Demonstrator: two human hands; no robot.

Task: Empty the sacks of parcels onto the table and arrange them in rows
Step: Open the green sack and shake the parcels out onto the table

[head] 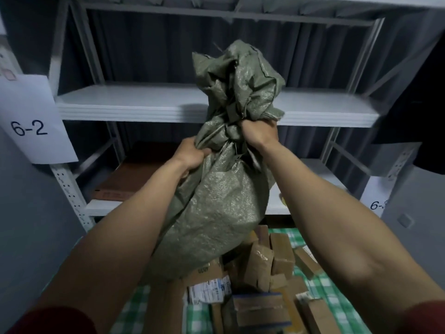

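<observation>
Shelf edge [144,112] sat close behind the sack [216,213]; parcels [265,261] heaped under it on the checked table [325,292]. My left hand [190,155] and right hand [258,135] each gripped bunched cloth, fingers curled tight, sack raised.

One wide-angle head-worn view, close to the work, faces forward and slightly downward. The grey shelving rack [144,104] fills the upper and middle frame, and the green-checked table [337,300] lies along the bottom edge.

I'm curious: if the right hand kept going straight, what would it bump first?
The right hand grips the green woven plastic sack, so its bunched top comes first; behind, probably the white metal shelf.
</observation>
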